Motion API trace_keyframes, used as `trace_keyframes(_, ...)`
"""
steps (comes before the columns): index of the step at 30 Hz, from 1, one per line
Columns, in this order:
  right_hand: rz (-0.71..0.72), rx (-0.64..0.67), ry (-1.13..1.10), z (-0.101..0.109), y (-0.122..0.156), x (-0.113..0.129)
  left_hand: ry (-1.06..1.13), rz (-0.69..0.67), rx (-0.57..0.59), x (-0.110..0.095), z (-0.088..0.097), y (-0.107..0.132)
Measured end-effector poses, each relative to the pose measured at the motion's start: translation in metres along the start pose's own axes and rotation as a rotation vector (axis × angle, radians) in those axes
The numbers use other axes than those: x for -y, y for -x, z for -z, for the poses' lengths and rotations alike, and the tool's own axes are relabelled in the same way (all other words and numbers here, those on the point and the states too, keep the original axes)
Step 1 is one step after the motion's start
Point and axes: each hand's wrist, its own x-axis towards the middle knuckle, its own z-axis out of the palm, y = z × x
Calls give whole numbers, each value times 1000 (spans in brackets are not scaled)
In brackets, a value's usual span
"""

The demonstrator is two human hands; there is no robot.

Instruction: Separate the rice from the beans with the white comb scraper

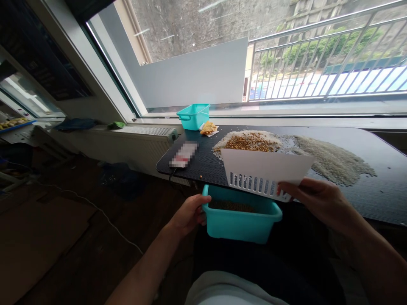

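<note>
My left hand (190,210) pinches the left end of the turquoise tub (238,227), thumb over the rim, just below the edge of the dark table (389,184). My right hand (321,197) pinches the white slotted sheet (265,163) by its lower right corner, above the tub. Brownish grains (dim in the shade) already cover the tub's floor. What looks unfinished is the mixed heap (251,142), golden kernels among whitish grains; beside it, the pale heap (332,159) shows no golden ones I can make out.
</note>
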Motion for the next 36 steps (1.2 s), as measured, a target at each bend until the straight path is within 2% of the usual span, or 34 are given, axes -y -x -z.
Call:
trace_keyframes(4, 75, -20, 11, -39, -19, 14, -6, -25, -74, -6, 21, 8)
trace_keyframes(9, 189, 95, 29, -102, -43, 22, 30, -49, -193, -12, 45, 18)
trace_keyframes(12, 197, 181, 17, -117, -42, 21, 37, -57, -231, -16, 52, 24)
trace_keyframes(14, 181, 251, -21, -112, -34, 20, 27, -50, -226, -18, 53, 27)
trace_keyframes(16, 160, 280, -51, -96, -22, 18, 14, -53, -207, -19, 53, 31)
trace_keyframes(19, 87, 41, -57, -58, -3, 11, 12, -84, -181, -15, 47, 31)
trace_keyframes(21, 21, -128, 40, -29, 10, 3, 16, -79, -154, -10, 39, 27)
trace_keyframes(24, -55, -278, 114, 0, 25, -12, 22, -29, -91, -1, 19, 14)
trace_keyframes(26, -72, -274, 67, 3, 31, -19, 36, -10, -38, 4, 3, 5)
trace_keyframes(30, -50, -223, -70, -16, 32, -21, 45, 8, 32, 10, -25, -7)
trace_keyframes(33, -90, -232, -67, -23, 28, -20, 47, 18, 49, 12, -33, -9)
trace_keyframes(36, -135, -261, -47, -9, 25, -20, 53, 18, 61, 14, -32, -9)
